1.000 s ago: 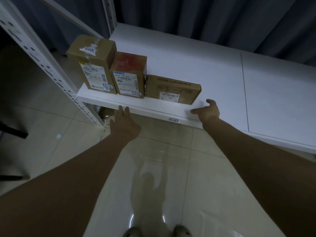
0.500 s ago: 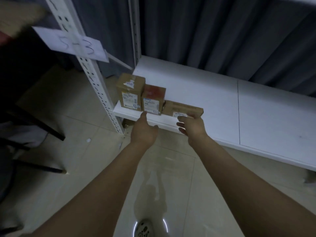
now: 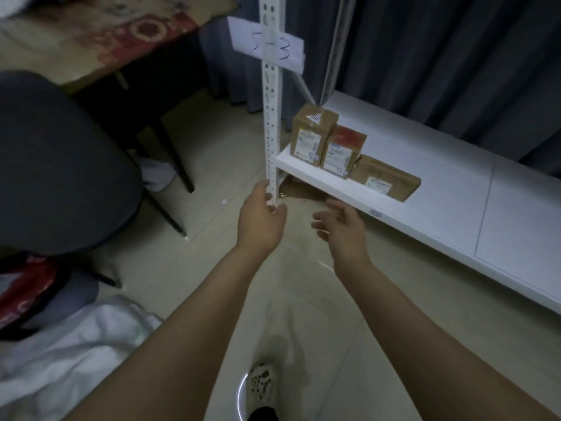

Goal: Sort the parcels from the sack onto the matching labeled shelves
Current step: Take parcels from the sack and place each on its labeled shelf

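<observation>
The left hand (image 3: 261, 221) hangs loose and empty in front of the rack upright (image 3: 271, 117). The right hand (image 3: 343, 230) is spread and empty just beside it. Three parcels (image 3: 343, 153) sit on the low shelf (image 3: 440, 208) ahead-right. The white sack (image 3: 66, 360) lies back-left on the floor (image 3: 197, 268), nearer the left hand.

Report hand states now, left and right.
Left hand: no parcel; fingers at the shelf post, whether it grips cannot be told.
Right hand: open, holding nothing.
</observation>
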